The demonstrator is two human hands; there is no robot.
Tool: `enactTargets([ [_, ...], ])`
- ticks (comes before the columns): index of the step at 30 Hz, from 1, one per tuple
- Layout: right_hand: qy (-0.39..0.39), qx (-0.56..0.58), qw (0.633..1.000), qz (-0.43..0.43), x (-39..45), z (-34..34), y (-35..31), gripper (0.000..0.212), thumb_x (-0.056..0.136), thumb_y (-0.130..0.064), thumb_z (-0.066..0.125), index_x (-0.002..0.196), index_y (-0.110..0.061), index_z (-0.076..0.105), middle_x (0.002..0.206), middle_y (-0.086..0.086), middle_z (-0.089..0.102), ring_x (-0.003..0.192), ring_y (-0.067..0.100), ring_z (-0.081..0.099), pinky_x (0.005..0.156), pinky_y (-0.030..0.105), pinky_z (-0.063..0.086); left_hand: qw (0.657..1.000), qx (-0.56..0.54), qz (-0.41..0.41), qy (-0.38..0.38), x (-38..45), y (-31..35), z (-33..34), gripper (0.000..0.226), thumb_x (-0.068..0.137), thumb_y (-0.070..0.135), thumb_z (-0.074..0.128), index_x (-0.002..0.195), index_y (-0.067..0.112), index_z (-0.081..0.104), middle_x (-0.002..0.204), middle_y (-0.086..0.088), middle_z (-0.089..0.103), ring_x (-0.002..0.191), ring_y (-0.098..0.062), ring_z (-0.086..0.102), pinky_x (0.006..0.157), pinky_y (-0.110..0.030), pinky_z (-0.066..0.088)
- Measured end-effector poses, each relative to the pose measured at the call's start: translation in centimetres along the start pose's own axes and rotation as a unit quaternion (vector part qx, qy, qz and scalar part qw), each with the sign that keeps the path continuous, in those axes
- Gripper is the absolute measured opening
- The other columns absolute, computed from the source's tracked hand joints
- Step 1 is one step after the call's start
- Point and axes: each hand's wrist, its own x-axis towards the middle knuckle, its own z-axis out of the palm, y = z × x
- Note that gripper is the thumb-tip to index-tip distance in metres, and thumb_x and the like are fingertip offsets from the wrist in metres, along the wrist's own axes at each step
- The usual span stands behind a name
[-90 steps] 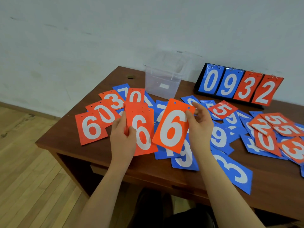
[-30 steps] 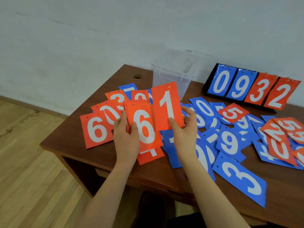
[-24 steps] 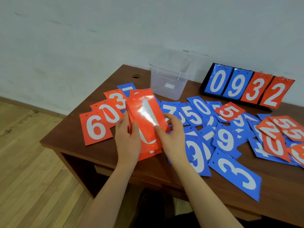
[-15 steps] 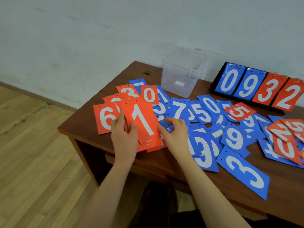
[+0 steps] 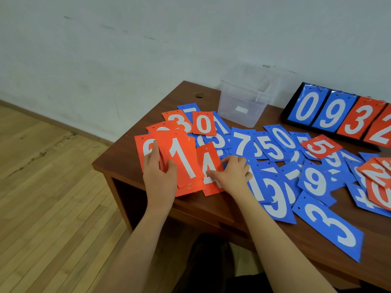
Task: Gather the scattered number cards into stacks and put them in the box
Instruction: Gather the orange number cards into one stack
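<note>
My left hand (image 5: 159,176) grips a small stack of red number cards (image 5: 182,159) with a 1 on top, thumb across its face, near the table's front left corner. My right hand (image 5: 231,175) lies on a red 4 card (image 5: 208,163) just right of the stack, thumb on its face and fingers curled at its right edge. More red cards, a 3 (image 5: 179,122) and a 0 (image 5: 204,123), lie behind. Blue cards such as the 7 (image 5: 242,142) and a large 3 (image 5: 330,227) are spread over the middle. The clear plastic box (image 5: 241,108) stands at the back.
A black flip scoreboard (image 5: 338,115) showing 0 9 3 2 stands at the back right. Red cards (image 5: 376,176) pile at the right edge, and a red 5 (image 5: 320,145) lies on blue ones. The brown table (image 5: 222,210) ends close to my left hand; wooden floor lies beyond.
My right hand laid the red 1 card on the stack in my left hand, then came down onto the red 4 card on the table. The view shifted left.
</note>
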Motion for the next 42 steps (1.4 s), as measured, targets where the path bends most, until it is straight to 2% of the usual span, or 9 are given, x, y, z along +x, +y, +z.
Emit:
enactTargets([
  [3, 0.049, 0.122, 0.990, -0.057, -0.2, -0.6, 0.2, 0.021, 0.088, -0.019, 0.062, 0.102, -0.019, 0.047, 0.104, -0.005, 0.051, 0.105, 0.017, 0.051, 0.093, 0.030, 0.040, 1.000, 0.008, 0.000, 0.000, 0.2, 0.1, -0.3, 0.057, 0.095, 0.028, 0.047, 0.146, 0.027, 0.022, 0.142, -0.001, 0.035, 0.128, -0.016, 0.040, 0.099, -0.033, 0.040],
  [6, 0.115, 0.248, 0.959, -0.078, -0.8, -2.2, 0.1, 0.025, 0.095, -0.017, 0.053, 0.118, -0.019, 0.046, 0.106, -0.010, 0.050, 0.096, 0.008, 0.054, 0.064, 0.012, 0.041, 1.000, 0.018, -0.006, 0.006, 0.4, 0.3, -0.4, 0.057, 0.095, 0.027, 0.047, 0.146, 0.027, 0.021, 0.143, -0.001, 0.034, 0.129, -0.017, 0.038, 0.099, -0.032, 0.039],
  [10, 0.170, 0.358, 0.912, -0.104, -1.5, -3.5, -0.2, 0.023, 0.093, -0.018, 0.055, 0.112, -0.029, 0.048, 0.099, -0.014, 0.055, 0.093, 0.008, 0.060, 0.070, 0.023, 0.052, 1.000, 0.013, 0.004, 0.005, 0.5, 0.2, -0.1, 0.054, 0.095, 0.029, 0.046, 0.146, 0.027, 0.025, 0.141, -0.002, 0.036, 0.129, -0.017, 0.038, 0.101, -0.035, 0.038],
  [16, 0.131, 0.362, 0.915, -0.121, -3.5, -2.8, -0.8, 0.025, 0.089, -0.012, 0.058, 0.109, -0.027, 0.052, 0.095, -0.014, 0.055, 0.087, -0.004, 0.055, 0.067, 0.013, 0.047, 0.997, -0.050, 0.021, -0.058, -0.8, 1.3, 2.3, 0.052, 0.095, 0.030, 0.047, 0.143, 0.032, 0.028, 0.140, 0.004, 0.038, 0.123, -0.010, 0.042, 0.099, -0.035, 0.042],
  [24, 0.103, 0.276, 0.953, -0.071, -3.7, -3.0, 1.3, 0.055, 0.087, -0.028, 0.063, 0.137, -0.028, 0.039, 0.134, -0.004, 0.039, 0.125, 0.011, 0.038, 0.097, 0.032, 0.042, 0.990, -0.074, 0.039, -0.110, -2.2, 1.9, 4.9, 0.051, 0.093, 0.030, 0.052, 0.140, 0.032, 0.033, 0.140, 0.006, 0.041, 0.121, -0.012, 0.048, 0.089, -0.027, 0.049],
  [28, -0.002, 0.347, 0.936, -0.059, -3.6, -3.6, 1.0, 0.063, 0.092, -0.031, 0.056, 0.146, -0.029, 0.024, 0.117, -0.012, 0.054, 0.092, -0.001, 0.055, 0.065, 0.010, 0.050, 0.993, -0.067, 0.043, -0.088, -1.4, 2.1, 4.9, 0.051, 0.092, 0.030, 0.052, 0.140, 0.031, 0.034, 0.140, 0.005, 0.042, 0.120, -0.009, 0.046, 0.082, -0.016, 0.044],
  [31, -0.020, 0.393, 0.917, -0.069, -3.4, -3.2, 0.3, 0.055, 0.094, -0.022, 0.055, 0.143, -0.028, 0.032, 0.102, -0.022, 0.053, 0.087, 0.000, 0.058, 0.057, 0.008, 0.050, 0.994, -0.050, 0.048, -0.088, -0.4, 2.3, 4.8, 0.050, 0.093, 0.030, 0.051, 0.140, 0.030, 0.034, 0.140, 0.004, 0.041, 0.124, -0.012, 0.044, 0.090, -0.025, 0.044],
  [38, -0.003, 0.436, 0.898, -0.061, -2.6, -2.1, -1.1, 0.049, 0.094, -0.015, 0.054, 0.137, -0.032, 0.040, 0.108, -0.012, 0.055, 0.087, 0.000, 0.060, 0.055, 0.011, 0.052, 0.991, 0.055, 0.065, -0.105, 2.6, 1.4, 3.0, 0.049, 0.095, 0.034, 0.043, 0.142, 0.025, 0.032, 0.141, -0.001, 0.040, 0.122, -0.013, 0.043, 0.094, -0.028, 0.043],
  [42, 0.021, 0.395, 0.917, -0.057, -1.8, -2.0, -1.4, 0.051, 0.096, -0.016, 0.050, 0.141, -0.034, 0.035, 0.114, -0.013, 0.048, 0.093, 0.003, 0.053, 0.065, 0.015, 0.051, 0.947, 0.320, 0.024, -0.011, 5.1, -0.7, 0.9, 0.059, 0.094, 0.043, 0.043, 0.144, 0.019, 0.025, 0.145, -0.016, 0.029, 0.134, -0.036, 0.024, 0.108, -0.048, 0.025],
])
